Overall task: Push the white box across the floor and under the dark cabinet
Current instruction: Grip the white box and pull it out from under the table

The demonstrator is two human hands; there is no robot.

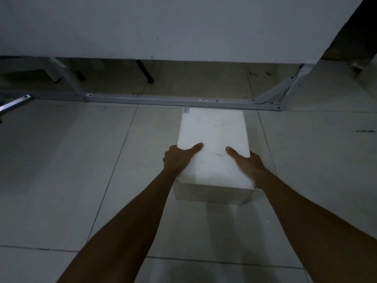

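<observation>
White box [214, 144] gripped between both hands, whose fingers hide behind its sides.

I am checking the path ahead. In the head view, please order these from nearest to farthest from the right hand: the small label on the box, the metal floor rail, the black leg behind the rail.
From the right hand:
1. Small label, at the box's far left corner.
2. Metal floor rail, just beyond the box.
3. Black leg, behind the rail, to the left.
</observation>
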